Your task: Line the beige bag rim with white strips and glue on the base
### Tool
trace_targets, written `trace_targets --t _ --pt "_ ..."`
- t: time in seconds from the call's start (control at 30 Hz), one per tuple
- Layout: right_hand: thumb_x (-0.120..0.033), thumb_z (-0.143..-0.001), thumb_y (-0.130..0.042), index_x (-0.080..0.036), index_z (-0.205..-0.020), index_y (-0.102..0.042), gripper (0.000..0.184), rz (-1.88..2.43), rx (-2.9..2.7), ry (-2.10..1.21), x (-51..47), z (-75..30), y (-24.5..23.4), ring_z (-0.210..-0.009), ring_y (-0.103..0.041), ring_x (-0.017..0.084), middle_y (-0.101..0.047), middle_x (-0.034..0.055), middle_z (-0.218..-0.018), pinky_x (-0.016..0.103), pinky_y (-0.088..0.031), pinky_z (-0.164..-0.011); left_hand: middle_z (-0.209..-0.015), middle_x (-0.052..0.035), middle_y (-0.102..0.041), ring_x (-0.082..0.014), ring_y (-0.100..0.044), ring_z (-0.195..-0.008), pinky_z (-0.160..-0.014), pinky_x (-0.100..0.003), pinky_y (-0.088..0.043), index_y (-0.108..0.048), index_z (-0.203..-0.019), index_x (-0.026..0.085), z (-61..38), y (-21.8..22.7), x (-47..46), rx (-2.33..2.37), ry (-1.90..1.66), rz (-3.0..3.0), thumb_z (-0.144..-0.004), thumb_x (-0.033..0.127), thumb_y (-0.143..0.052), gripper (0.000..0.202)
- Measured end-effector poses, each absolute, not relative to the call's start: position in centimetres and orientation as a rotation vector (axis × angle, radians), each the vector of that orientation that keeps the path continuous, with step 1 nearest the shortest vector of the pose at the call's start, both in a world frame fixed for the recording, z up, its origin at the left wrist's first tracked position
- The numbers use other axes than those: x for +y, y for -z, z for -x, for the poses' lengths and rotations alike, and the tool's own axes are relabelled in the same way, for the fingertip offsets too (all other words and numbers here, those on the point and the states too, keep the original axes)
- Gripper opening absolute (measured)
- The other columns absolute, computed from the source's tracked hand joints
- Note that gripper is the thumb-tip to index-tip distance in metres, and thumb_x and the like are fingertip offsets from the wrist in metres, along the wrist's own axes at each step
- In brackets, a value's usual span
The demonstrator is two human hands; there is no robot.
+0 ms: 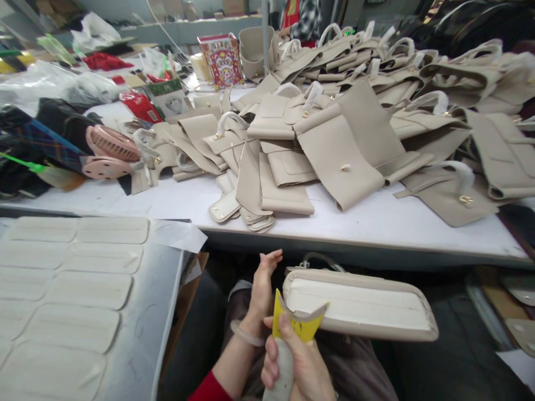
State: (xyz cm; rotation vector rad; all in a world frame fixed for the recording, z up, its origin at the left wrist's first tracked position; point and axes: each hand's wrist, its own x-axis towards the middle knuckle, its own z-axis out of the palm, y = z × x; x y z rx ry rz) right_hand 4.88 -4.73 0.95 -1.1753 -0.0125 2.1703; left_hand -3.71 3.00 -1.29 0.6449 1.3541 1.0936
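My right hand (307,367) is wrapped round the pale handle of a hand tool with a flared yellow head (307,329); its exact kind is unclear. The head overlaps the near left corner of a beige handbag (388,328), which lies across my lap with its white base panel (359,301) facing me. A clear handle (324,257) loops out on the bag's far side. My left hand (264,284) is beside the bag's left end, fingers stretched out and holding nothing visible. Whether it touches the bag is hard to tell.
On the left, a board (163,312) carries rows of pale rounded panels (86,317). Across the white table (359,223) ahead spread many unfinished beige bag parts (334,150). A pink fan-like item (111,150) and a patterned box (220,61) stand there too. Someone sits behind.
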Motion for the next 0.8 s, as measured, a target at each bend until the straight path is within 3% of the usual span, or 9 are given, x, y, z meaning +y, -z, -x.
trace_targets --t 0.07,0.2,0.43,0.57,0.7,0.8 --pt "-0.065 -0.065 -0.074 -0.013 -0.087 -0.062 0.058 1.182 -0.022 -2.148 -4.8 -4.9 -0.8 -0.033 -0.039 0.007 -0.051 -0.0054 -0.045 0.021 -0.034 -0.032 -0.127 -0.0107 -0.063 -0.0243 -0.053 -0.123 -0.108 -0.039 -0.037 -0.064 -0.12 0.014 3.7 0.0 3.7 1.205 -1.125 -0.788 -0.098 0.057 -0.008 0.074" --pt "-0.065 -0.065 -0.074 -0.012 -0.081 -0.063 0.056 1.131 -0.055 -2.188 -4.7 -5.3 -0.8 -0.031 -0.041 0.007 -0.051 -0.0049 -0.044 0.021 -0.037 -0.032 -0.104 -0.0101 -0.074 -0.0256 -0.065 -0.104 -0.095 -0.036 -0.045 -0.075 -0.101 0.013 3.3 -2.1 4.0 1.14 -0.966 -1.039 -0.099 0.053 -0.026 0.063" --pt "-0.065 -0.063 -0.075 -0.012 -0.076 -0.062 0.056 1.101 -0.04 -2.251 -4.4 -6.4 -0.5 -0.028 -0.042 0.008 -0.051 -0.005 -0.042 0.021 -0.039 -0.03 -0.096 -0.0095 -0.075 -0.0223 -0.068 -0.091 -0.081 -0.03 -0.049 -0.076 -0.094 0.013 2.4 -1.6 4.2 1.262 -0.981 -1.119 -0.097 0.047 -0.04 0.049" --pt "-0.068 -0.061 -0.075 -0.012 -0.072 -0.062 0.058 1.084 -0.039 -2.239 -4.0 -6.8 -0.3 -0.027 -0.042 0.008 -0.05 -0.0049 -0.04 0.021 -0.038 -0.029 -0.083 -0.0052 -0.073 -0.0154 -0.065 -0.074 -0.068 -0.024 -0.045 -0.073 -0.086 0.016 1.8 -1.9 4.8 1.412 -0.908 -1.354 -0.097 0.046 -0.041 0.046" --pt "-0.069 -0.061 -0.073 -0.012 -0.066 -0.062 0.059 1.092 -0.051 -2.238 -3.6 -7.2 -0.4 -0.028 -0.044 0.009 -0.05 -0.0036 -0.039 0.022 -0.04 -0.03 -0.065 0.0003 -0.062 -0.0111 -0.053 -0.058 -0.055 -0.023 -0.035 -0.06 -0.072 0.017 1.1 -2.7 5.5 1.633 -0.667 -1.725 -0.098 0.047 -0.038 0.045" --pt "-0.071 -0.062 -0.071 -0.012 -0.064 -0.061 0.06 1.099 -0.014 -2.239 -3.5 -7.7 -1.0 -0.028 -0.044 0.009 -0.05 -0.003 -0.038 0.022 -0.041 -0.031 -0.067 0.001 -0.062 -0.0128 -0.055 -0.058 -0.055 -0.025 -0.033 -0.056 -0.077 0.019 0.3 -3.4 5.6 1.757 -0.493 -1.974 -0.098 0.048 -0.035 0.041"
